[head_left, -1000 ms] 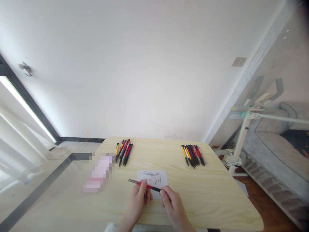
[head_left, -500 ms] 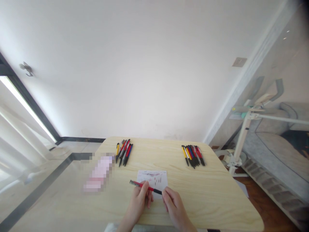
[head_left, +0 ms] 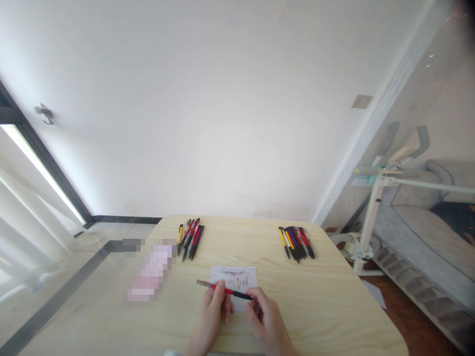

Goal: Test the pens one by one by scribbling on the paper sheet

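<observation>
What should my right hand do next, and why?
Probably pinch the red pen by its black end with your right hand: that hand is right at the tip, while your left hand grips the barrel over the marked paper.

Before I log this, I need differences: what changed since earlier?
The right hand has drawn its thumb back from the tip of the red pen; fingertip contact is unclear. The left hand still holds it; the paper, left pen bunch and right pen bunch stayed.

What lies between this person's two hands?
A red pen spans the gap from the left hand to the right hand, over marked paper, in the head view.
</observation>
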Motion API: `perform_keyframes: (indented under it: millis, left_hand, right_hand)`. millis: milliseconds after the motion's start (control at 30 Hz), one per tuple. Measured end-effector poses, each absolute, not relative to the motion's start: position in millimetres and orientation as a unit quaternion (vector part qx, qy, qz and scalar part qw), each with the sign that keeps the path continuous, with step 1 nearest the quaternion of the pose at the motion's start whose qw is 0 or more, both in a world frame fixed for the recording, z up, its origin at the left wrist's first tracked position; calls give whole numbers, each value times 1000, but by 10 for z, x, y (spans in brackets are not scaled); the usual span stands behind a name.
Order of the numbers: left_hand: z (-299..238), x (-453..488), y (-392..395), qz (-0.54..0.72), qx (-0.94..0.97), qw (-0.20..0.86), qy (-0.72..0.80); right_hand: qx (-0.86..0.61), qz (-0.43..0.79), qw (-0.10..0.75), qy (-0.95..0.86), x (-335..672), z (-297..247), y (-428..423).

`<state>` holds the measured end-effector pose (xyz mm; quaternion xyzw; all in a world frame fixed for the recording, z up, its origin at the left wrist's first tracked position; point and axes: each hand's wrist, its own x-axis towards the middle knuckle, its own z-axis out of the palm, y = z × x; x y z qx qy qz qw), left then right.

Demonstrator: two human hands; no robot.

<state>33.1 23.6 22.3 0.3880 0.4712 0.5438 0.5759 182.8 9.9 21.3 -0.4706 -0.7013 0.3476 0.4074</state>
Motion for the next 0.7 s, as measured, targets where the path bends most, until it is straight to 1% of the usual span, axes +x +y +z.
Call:
perform_keyframes:
  millis: [133,300,700]
  left_hand:
    - [228,334,234,540,400,571,472]
    - [227,341,235,534,404,569,477]
    - [220,334,239,538,399,575,469]
  right_hand:
    - [-474,291,382,-738,1850,309,99]
    - [-472,241,382,-757,1860,307,102]
    - [-451,227,393,-769,1885,284,109]
